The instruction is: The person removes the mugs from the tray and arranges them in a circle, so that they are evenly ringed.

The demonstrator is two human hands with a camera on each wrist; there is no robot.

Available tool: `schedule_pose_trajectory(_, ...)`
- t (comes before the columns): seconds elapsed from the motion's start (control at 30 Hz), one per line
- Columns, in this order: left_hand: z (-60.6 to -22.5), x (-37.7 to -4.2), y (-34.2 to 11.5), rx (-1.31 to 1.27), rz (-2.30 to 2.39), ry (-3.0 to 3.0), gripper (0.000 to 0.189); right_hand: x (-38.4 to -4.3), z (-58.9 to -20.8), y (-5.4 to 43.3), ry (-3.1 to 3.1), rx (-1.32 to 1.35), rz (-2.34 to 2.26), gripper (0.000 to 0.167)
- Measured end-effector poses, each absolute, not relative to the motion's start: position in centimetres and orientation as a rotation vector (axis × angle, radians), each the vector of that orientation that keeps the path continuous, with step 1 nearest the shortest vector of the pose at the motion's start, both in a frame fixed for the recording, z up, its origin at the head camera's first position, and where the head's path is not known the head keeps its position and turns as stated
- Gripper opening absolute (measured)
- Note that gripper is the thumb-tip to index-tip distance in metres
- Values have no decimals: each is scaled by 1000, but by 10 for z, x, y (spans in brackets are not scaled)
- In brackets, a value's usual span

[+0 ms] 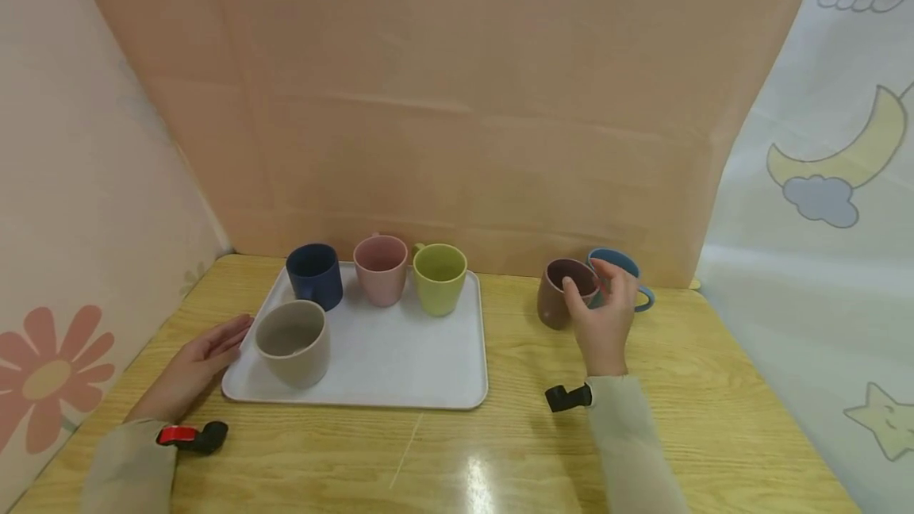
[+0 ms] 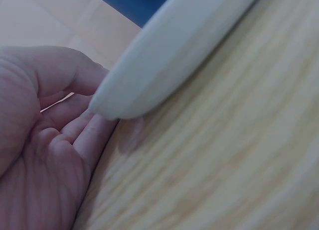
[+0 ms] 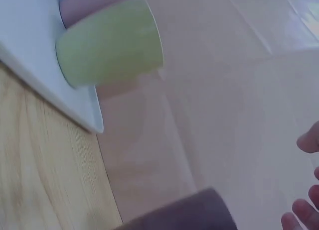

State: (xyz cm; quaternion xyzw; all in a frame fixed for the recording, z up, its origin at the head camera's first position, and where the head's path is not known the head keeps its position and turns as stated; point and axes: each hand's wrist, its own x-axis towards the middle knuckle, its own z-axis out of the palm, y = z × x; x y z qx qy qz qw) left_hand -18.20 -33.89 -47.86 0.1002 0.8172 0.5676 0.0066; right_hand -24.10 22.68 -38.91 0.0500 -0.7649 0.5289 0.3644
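Observation:
At the right, my right hand is raised beside a brown mug, thumb and fingers spread apart with nothing between them. In the right wrist view its fingertips show at the edge, apart from the mug. Partly behind that hand stands a blue mug, its handle to the right. My left hand rests against the left edge of a white tray, fingers fairly straight. The left wrist view shows the thumb touching the tray's rim and the fingers partly hidden behind it.
Standing on the tray are a beige mug at front left, a navy mug, a pink mug and a lime green mug along the back. Brown paper hangs behind the wooden table.

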Motion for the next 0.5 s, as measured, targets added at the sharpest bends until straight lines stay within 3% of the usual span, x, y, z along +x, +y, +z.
schedule_pose_trajectory(0.2,-480,-182,-340,314,1788,2543,64,-230,-386,197,-1959,352,1361,37)
schedule_pose_trajectory(0.5,-481,-183,-340,351,1817,2521,64,-232,-406,176,-2095,355,1571,38)
